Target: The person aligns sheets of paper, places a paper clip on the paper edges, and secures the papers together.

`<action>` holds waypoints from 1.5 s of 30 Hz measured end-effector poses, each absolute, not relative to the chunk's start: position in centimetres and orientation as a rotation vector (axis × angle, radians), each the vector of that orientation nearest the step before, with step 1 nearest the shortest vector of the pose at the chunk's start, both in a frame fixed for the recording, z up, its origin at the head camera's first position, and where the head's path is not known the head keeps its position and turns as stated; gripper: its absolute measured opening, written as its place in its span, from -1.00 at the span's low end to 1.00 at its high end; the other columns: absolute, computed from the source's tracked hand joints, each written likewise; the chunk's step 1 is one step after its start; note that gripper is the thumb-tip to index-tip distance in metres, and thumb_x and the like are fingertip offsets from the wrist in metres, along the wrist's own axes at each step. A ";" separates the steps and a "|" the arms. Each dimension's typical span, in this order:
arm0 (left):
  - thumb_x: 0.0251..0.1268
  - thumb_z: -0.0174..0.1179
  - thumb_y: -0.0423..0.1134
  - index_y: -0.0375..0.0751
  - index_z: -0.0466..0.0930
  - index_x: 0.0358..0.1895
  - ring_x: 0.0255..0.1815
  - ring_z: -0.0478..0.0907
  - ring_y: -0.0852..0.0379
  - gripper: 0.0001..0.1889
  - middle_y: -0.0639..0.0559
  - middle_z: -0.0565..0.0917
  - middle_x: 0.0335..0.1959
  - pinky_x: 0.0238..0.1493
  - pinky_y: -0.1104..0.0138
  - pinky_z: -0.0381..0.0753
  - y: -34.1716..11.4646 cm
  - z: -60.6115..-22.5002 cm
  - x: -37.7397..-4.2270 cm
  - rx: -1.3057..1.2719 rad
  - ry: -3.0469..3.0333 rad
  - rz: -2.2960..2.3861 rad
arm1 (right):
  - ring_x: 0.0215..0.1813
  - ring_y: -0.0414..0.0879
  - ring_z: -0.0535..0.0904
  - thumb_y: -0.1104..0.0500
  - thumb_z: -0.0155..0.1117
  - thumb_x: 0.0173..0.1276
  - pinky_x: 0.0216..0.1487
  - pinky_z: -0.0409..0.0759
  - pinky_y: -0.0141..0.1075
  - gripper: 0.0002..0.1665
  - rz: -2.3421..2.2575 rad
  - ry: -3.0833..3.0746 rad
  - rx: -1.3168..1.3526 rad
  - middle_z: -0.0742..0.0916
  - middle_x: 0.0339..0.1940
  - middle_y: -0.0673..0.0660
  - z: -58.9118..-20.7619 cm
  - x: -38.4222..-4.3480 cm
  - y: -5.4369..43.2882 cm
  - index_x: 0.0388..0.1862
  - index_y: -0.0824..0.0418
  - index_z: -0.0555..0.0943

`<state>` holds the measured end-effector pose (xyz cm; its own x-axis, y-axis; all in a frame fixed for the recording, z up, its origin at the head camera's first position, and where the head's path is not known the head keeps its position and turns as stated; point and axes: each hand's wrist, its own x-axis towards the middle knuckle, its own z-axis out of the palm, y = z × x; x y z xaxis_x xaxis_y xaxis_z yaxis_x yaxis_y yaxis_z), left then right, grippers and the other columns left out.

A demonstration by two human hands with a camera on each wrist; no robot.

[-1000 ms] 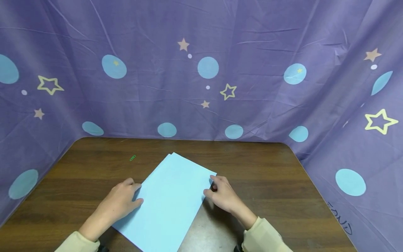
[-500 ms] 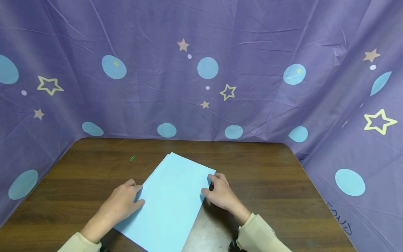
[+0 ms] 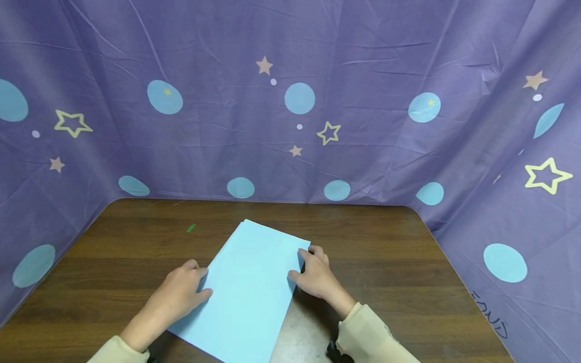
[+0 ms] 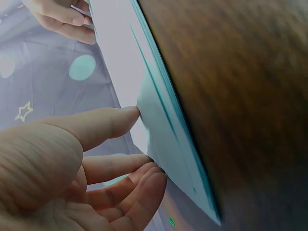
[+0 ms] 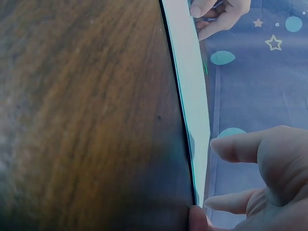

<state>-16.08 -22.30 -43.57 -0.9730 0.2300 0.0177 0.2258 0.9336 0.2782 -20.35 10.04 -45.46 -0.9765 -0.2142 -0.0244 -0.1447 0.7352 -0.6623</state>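
A stack of light blue paper (image 3: 247,287) lies slanted on the table, its sheets slightly offset at the far corner. My left hand (image 3: 179,292) rests at the left edge. In the left wrist view its thumb (image 4: 115,124) touches the top sheet, and its fingertips (image 4: 156,180) meet the stack's edge. On the opposite side, my right hand (image 3: 315,275) has its fingers spread along the right edge. The right wrist view shows its thumb (image 5: 236,145) at the paper (image 5: 195,96) and a fingertip against the side. Neither hand is curled round the stack.
A small green paper clip (image 3: 191,228) lies on the brown wooden table (image 3: 386,252), beyond the left hand. Purple cloth (image 3: 204,101) with stars and dots hangs behind the table and along both sides.
The paper stack has turned slightly counterclockwise. My left hand has shifted a little right and nearer; my right hand has moved slightly left and away, both staying at the paper's edges.
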 end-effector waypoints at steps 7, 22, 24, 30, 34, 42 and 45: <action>0.21 0.56 -0.22 -0.64 0.67 0.10 -0.23 0.62 -0.03 -0.45 -0.27 0.66 -0.10 -0.10 0.00 0.73 -21.8 -43.6 -16.0 0.374 3.083 0.474 | 0.48 0.36 0.27 0.09 0.45 0.37 0.41 0.42 0.22 -0.16 -1.040 2.866 -0.316 0.34 0.55 0.51 -45.8 -20.9 10.2 0.51 0.47 0.44; 0.21 0.57 -0.23 -0.64 0.66 0.12 -0.16 0.66 -0.08 -0.44 -0.28 0.66 -0.07 -0.05 -0.03 0.75 -20.7 -43.5 -16.0 0.338 3.056 0.527 | 0.47 0.35 0.25 0.11 0.44 0.40 0.43 0.41 0.18 -0.18 -0.974 2.882 -0.304 0.32 0.58 0.47 -45.9 -22.0 10.9 0.52 0.47 0.43; 0.20 0.57 -0.24 -0.64 0.67 0.12 -0.15 0.67 -0.09 -0.44 -0.29 0.67 -0.08 -0.05 -0.03 0.75 -20.5 -43.5 -16.0 0.329 3.053 0.536 | 0.46 0.35 0.26 0.12 0.45 0.39 0.42 0.41 0.19 -0.17 -0.965 2.886 -0.310 0.32 0.58 0.48 -45.9 -22.1 11.0 0.52 0.47 0.43; 0.16 0.59 -0.25 -0.63 0.68 0.11 -0.14 0.68 -0.10 -0.44 -0.28 0.67 -0.11 -0.06 -0.03 0.75 -20.1 -43.5 -15.9 0.321 3.045 0.553 | 0.45 0.34 0.28 0.13 0.45 0.40 0.43 0.42 0.18 -0.19 -0.935 2.896 -0.315 0.32 0.60 0.46 -45.8 -22.5 11.1 0.52 0.46 0.44; 0.15 0.60 -0.24 -0.61 0.69 0.10 -0.15 0.68 -0.08 -0.44 -0.26 0.68 -0.13 -0.06 -0.02 0.75 -19.9 -43.5 -15.9 0.318 3.037 0.568 | 0.46 0.35 0.28 0.15 0.43 0.40 0.44 0.40 0.18 -0.21 -0.922 2.897 -0.319 0.32 0.60 0.46 -45.7 -22.6 11.3 0.51 0.46 0.44; 0.09 0.65 -0.23 -0.54 0.73 0.08 -0.18 0.66 -0.03 -0.45 -0.20 0.70 -0.17 -0.09 0.01 0.74 -19.4 -43.4 -16.0 0.315 3.041 0.577 | 0.50 0.35 0.25 0.20 0.38 0.40 0.47 0.37 0.18 -0.24 -0.907 2.885 -0.300 0.31 0.62 0.47 -45.6 -22.8 11.4 0.52 0.45 0.45; 0.08 0.65 -0.24 -0.53 0.74 0.08 -0.24 0.62 0.02 -0.46 -0.17 0.68 -0.20 -0.14 0.04 0.72 -19.1 -43.5 -16.0 0.310 3.036 0.595 | 0.49 0.36 0.26 0.23 0.36 0.37 0.44 0.41 0.17 -0.24 -0.910 2.891 -0.297 0.31 0.62 0.47 -45.5 -23.0 11.6 0.51 0.46 0.45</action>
